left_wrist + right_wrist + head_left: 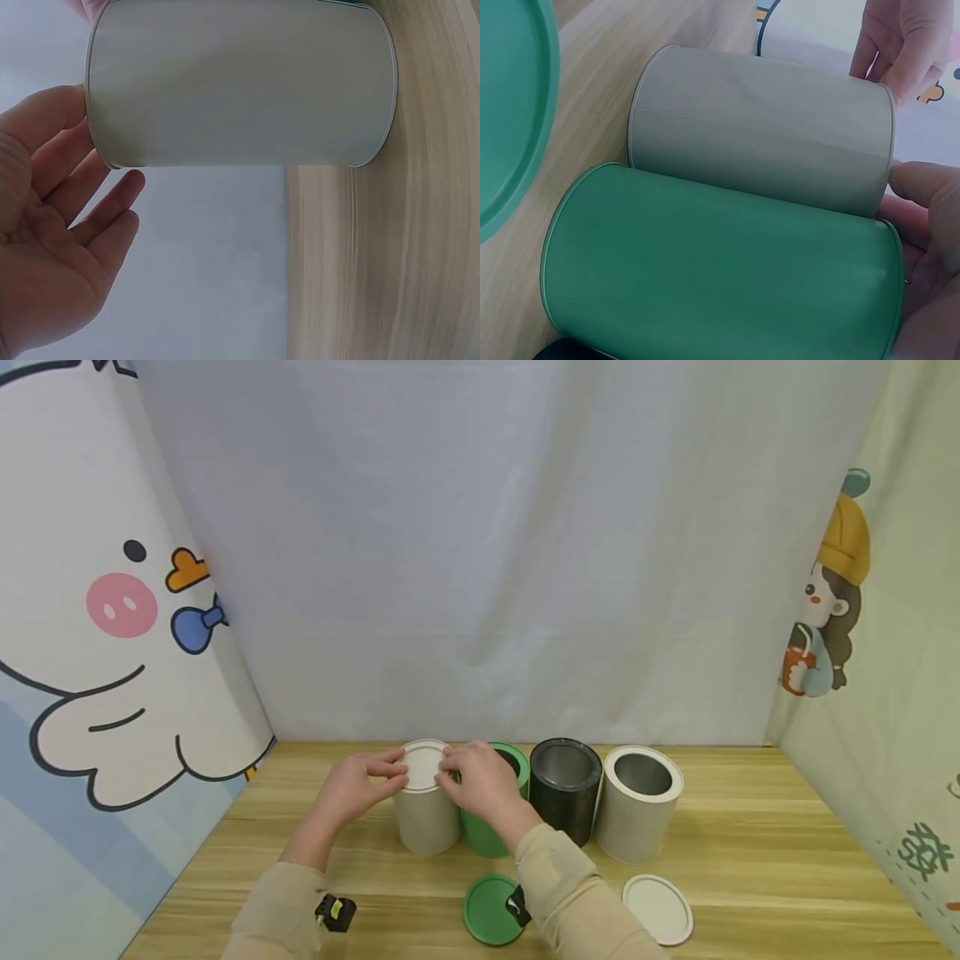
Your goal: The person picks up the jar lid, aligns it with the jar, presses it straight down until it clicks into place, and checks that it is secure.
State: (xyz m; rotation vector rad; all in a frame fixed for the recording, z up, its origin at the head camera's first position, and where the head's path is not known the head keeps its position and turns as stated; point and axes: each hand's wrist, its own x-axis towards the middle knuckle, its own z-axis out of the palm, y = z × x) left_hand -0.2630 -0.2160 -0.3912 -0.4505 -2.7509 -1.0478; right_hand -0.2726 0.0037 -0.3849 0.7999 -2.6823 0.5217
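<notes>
A pale grey can (427,820) stands at the left end of a row of cans, with a white lid (422,765) seated on top. My left hand (360,787) touches the left edge of the lid with its fingertips and thumb. From the other side, my right hand (480,779) touches the right edge, thumb near the rim. In the left wrist view the left hand's (67,195) fingers are extended loosely at the can's rim. The green can (727,262) stands right beside the pale can, its opening partly hidden by my right hand.
A black can (566,810) and a white-rimmed pale can (636,822) stand open on the right. In front of the row lie a green lid (491,912) and another white lid (660,910) on the wooden table (765,860). A grey curtain (480,568) hangs behind.
</notes>
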